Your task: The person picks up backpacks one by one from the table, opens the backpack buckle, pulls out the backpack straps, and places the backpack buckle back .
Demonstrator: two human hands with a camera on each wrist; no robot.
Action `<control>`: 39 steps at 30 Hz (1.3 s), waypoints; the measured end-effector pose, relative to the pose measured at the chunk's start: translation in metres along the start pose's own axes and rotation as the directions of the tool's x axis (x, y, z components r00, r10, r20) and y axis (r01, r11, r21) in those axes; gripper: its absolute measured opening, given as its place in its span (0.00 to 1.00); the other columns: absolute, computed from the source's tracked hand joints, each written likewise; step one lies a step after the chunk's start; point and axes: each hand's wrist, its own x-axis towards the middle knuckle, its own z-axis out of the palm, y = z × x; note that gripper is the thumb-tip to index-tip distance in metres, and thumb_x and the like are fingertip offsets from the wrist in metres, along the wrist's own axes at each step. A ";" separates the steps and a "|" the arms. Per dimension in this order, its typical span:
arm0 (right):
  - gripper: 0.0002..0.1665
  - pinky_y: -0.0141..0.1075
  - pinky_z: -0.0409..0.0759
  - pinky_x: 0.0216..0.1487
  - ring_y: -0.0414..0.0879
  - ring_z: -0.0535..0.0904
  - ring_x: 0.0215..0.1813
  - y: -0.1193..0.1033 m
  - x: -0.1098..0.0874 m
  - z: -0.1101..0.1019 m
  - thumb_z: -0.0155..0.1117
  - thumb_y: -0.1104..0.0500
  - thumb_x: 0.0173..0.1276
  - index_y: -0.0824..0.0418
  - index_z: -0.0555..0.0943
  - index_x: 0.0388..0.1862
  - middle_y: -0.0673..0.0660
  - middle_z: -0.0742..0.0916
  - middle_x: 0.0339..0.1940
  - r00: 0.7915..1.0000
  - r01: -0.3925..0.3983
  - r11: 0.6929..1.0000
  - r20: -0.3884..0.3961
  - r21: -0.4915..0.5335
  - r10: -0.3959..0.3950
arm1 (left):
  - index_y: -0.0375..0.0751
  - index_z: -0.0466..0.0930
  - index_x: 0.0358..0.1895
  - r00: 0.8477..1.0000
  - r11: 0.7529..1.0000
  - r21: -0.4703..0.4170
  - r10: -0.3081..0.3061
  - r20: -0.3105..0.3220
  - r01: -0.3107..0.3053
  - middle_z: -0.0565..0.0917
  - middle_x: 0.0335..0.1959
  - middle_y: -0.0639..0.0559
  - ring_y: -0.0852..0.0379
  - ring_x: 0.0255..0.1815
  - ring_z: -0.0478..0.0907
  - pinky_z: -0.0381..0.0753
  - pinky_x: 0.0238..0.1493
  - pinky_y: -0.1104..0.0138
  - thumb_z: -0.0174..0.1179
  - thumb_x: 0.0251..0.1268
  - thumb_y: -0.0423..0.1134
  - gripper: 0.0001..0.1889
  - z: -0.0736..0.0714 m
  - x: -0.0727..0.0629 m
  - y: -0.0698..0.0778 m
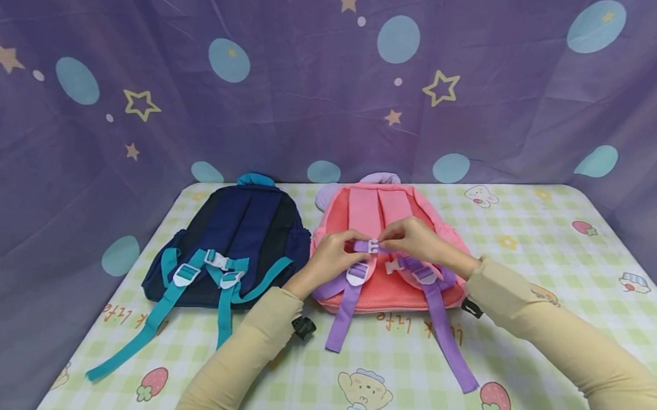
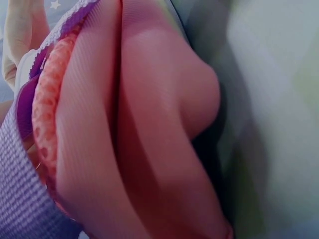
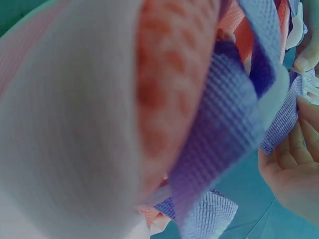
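Left of the pink backpack on the desk lies a navy backpack with teal straps. Over the pink backpack's middle, the fingers of the left hand pinch a purple strap beside a white buckle; the buckle sits between both hands' fingertips, its right edge pinched by the right hand.

Before you on the table, the left backpack lies beside the right backpack, the curtain behind both; your left hand and right hand flank the right one's buckle
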 end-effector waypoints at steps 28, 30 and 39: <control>0.08 0.28 0.77 0.35 0.40 0.76 0.31 0.013 -0.008 -0.008 0.65 0.68 0.66 0.73 0.86 0.40 0.62 0.89 0.37 0.999 -0.014 1.000 0.036 0.012 0.014 | 0.30 0.84 0.46 1.000 1.000 0.013 -0.005 -0.004 0.005 0.87 0.42 0.41 0.51 0.37 0.81 0.79 0.38 0.69 0.70 0.56 0.31 0.14 -0.001 -0.001 -0.001; 0.08 0.28 0.77 0.35 0.41 0.76 0.32 0.014 -0.008 -0.008 0.65 0.68 0.66 0.73 0.85 0.40 0.62 0.89 0.36 0.999 -0.012 1.000 0.036 0.019 0.011 | 0.30 0.84 0.46 1.000 1.000 0.010 -0.005 -0.006 0.005 0.87 0.41 0.41 0.52 0.37 0.81 0.78 0.38 0.70 0.70 0.56 0.31 0.14 0.000 -0.001 -0.002; 0.07 0.29 0.78 0.39 0.41 0.78 0.34 0.010 -0.005 -0.005 0.63 0.68 0.67 0.72 0.86 0.40 0.60 0.88 0.37 1.000 0.001 1.000 0.031 0.028 -0.002 | 0.31 0.84 0.46 1.000 1.000 -0.007 -0.005 -0.006 0.005 0.87 0.41 0.42 0.53 0.37 0.81 0.77 0.37 0.72 0.70 0.56 0.31 0.14 0.000 -0.001 -0.001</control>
